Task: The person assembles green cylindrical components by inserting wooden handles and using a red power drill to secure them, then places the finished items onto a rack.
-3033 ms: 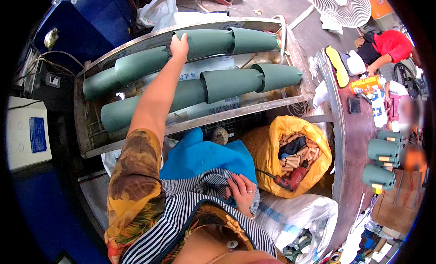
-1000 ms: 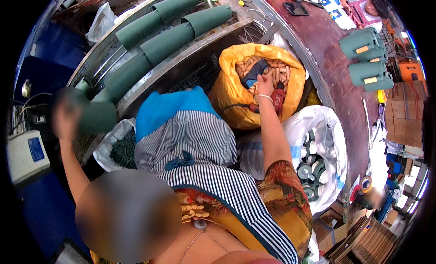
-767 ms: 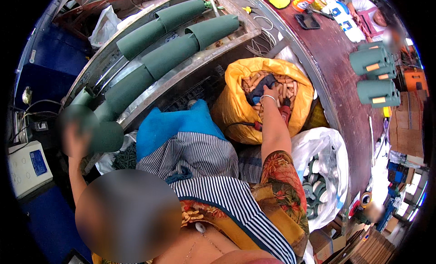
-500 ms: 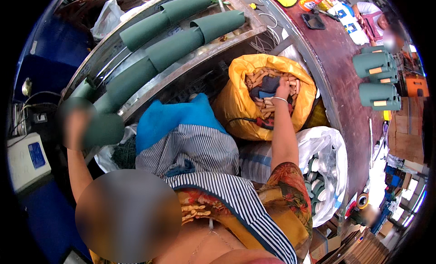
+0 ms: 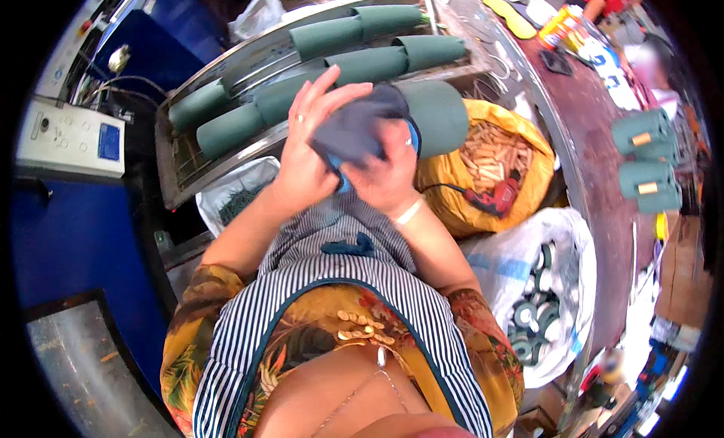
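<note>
Over my lap, my left hand (image 5: 311, 129) has its fingers stretched out and spread beside a dark grey cloth (image 5: 348, 133). Some blue shows along the cloth's lower edge. My right hand (image 5: 388, 166) grips the cloth from the other side, slightly smeared by motion. Just beyond both hands lies a green tube (image 5: 439, 117), its dark open end toward the cloth. Whether either hand touches the tube cannot be made out. Close to my right wrist is a yellow sack (image 5: 445, 200) of short tan pegs (image 5: 490, 148), with a red power tool (image 5: 498, 198) on top.
A metal trough (image 5: 181, 163) ahead holds several green tubes (image 5: 230, 129). To the right, a clear plastic bag (image 5: 573, 287) holds green and white round parts. More green tubes (image 5: 648, 185) stand on the brown table (image 5: 581, 136). A control box (image 5: 72, 136) is at left.
My right hand has come out of the yellow sack with the dark cloth. My left hand has moved from the trough's near end to the middle, and the green tube is there too.
</note>
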A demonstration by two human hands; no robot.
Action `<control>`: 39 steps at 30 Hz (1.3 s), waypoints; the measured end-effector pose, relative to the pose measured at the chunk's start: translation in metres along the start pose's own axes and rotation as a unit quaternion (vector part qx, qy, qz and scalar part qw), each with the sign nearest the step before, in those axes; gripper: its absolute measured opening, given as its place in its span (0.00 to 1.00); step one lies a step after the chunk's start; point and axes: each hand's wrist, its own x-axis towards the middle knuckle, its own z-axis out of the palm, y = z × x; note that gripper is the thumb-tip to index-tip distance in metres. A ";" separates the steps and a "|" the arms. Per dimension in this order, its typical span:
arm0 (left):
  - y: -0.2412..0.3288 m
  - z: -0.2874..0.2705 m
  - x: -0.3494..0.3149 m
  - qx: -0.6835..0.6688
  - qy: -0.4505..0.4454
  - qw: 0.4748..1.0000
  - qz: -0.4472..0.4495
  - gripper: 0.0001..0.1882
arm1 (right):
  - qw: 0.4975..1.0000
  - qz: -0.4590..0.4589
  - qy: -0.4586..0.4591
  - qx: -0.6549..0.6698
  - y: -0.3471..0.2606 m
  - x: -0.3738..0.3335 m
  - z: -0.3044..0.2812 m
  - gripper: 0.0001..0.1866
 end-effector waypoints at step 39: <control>-0.065 -0.002 -0.077 -0.668 0.029 0.446 -0.595 0.19 | 0.896 -0.041 -0.422 0.129 0.003 -0.034 -0.114 0.22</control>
